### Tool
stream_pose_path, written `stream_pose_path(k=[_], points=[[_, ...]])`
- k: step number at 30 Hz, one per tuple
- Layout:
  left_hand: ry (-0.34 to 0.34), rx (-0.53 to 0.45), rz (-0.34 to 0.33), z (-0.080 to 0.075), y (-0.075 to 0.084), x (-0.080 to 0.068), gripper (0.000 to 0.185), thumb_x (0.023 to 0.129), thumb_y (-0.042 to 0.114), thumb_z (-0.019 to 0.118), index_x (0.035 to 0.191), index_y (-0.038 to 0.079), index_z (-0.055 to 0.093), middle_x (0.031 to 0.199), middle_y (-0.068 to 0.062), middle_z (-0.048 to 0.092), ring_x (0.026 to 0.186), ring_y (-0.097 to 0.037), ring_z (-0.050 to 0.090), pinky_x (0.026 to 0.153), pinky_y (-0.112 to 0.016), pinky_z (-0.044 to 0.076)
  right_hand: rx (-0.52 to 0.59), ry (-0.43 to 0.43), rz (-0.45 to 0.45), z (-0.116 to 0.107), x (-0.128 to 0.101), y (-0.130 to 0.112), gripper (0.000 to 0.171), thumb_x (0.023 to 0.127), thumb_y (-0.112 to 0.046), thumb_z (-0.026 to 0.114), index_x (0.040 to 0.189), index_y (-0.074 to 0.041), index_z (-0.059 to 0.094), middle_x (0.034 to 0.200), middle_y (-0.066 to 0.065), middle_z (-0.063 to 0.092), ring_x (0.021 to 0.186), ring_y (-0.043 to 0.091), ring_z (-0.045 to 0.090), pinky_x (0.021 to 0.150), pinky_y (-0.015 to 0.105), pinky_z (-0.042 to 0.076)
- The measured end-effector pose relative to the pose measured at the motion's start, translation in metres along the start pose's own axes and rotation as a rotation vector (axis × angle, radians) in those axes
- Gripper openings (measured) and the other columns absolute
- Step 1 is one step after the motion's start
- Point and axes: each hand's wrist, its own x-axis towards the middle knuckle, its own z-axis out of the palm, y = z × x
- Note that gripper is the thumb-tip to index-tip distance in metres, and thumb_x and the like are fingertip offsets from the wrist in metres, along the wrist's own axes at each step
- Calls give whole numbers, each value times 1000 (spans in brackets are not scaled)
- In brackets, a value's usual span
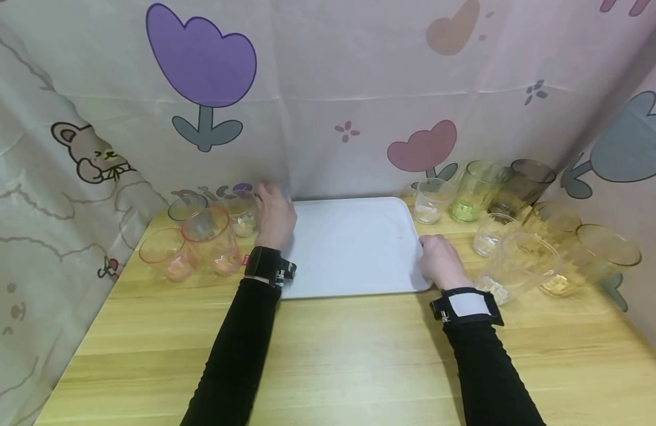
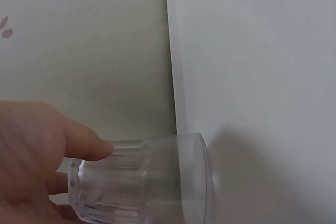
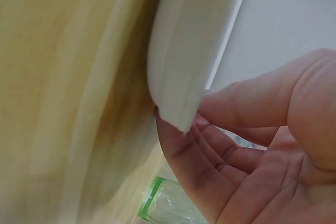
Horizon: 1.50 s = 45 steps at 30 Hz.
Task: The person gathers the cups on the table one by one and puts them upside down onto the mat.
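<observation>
Possibly, a tug from the right hand, its curled fingers pinching the right edge of the white tray, could knock the clear glass gripped in the left hand by the tray's far edge. The left wrist view shows the glass plainly; the head view barely does.

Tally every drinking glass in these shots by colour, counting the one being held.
Clear glasses: 5, including the one in the left hand
Amber glasses: 2
Reddish glasses: 2
Green glass: 1
Dark smoky glass: 1
Bluish-grey glass: 1
Total: 12
</observation>
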Motion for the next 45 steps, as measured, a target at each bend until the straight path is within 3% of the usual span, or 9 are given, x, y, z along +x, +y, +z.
stream_pose_path(k=[11,15,20,25,31,34,38,41,45], points=[[-2,28,37,-2,1,-2,53,96,9,65,141,-11,45,157,-32,28,145,-47,32,117,-55,38,-7,-11,5,-1,0,0,44,81,14,52,123,14,63,124,37,60,111,45,57,99,60,48],[9,8,54,-9,4,-4,55,94,10,68,140,-10,46,157,-32,29,145,-46,33,118,-52,37,10,-9,15,0,0,-1,46,81,13,51,126,14,63,126,36,60,112,45,57,100,60,48],[71,-64,104,-24,8,-10,56,94,11,71,141,-8,48,155,-27,35,141,-42,38,117,-49,38,37,15,3,2,0,-3,46,88,4,52,131,15,60,127,36,62,110,45,61,96,58,50],[104,-124,191,-35,15,-18,60,94,12,70,147,-2,47,154,-21,40,136,-37,46,110,-47,46,51,124,-17,1,-3,-5,45,97,-14,58,133,13,60,122,31,66,108,45,64,92,58,51],[114,-208,346,-43,28,-32,52,95,9,69,143,1,52,141,-19,50,116,-33,59,92,-43,55,192,382,-59,-5,-4,-10,46,97,-17,66,135,9,59,121,28,67,104,45,65,86,56,52],[60,-245,406,-41,33,-43,46,96,10,68,139,1,55,132,-17,56,106,-31,62,82,-39,55,332,515,-68,-5,-2,-15,43,97,-14,65,134,6,60,123,24,66,105,42,65,86,50,53],[-71,-238,443,-34,39,-63,43,97,12,67,138,3,58,125,-14,60,101,-28,64,78,-35,56,496,669,-72,-6,1,-21,41,96,-11,64,134,4,59,126,19,62,110,36,62,90,46,51],[-156,-207,460,-28,44,-78,43,97,12,68,138,5,59,122,-11,61,100,-26,65,76,-33,56,568,774,-74,-8,3,-22,41,95,-8,64,134,4,57,127,19,59,111,31,59,94,45,51],[-297,-164,521,-22,49,-94,38,98,15,69,135,8,62,120,-6,62,99,-20,64,77,-29,55,660,868,-40,-11,5,-22,45,92,-6,65,135,2,54,125,10,56,112,22,55,96,36,48]])
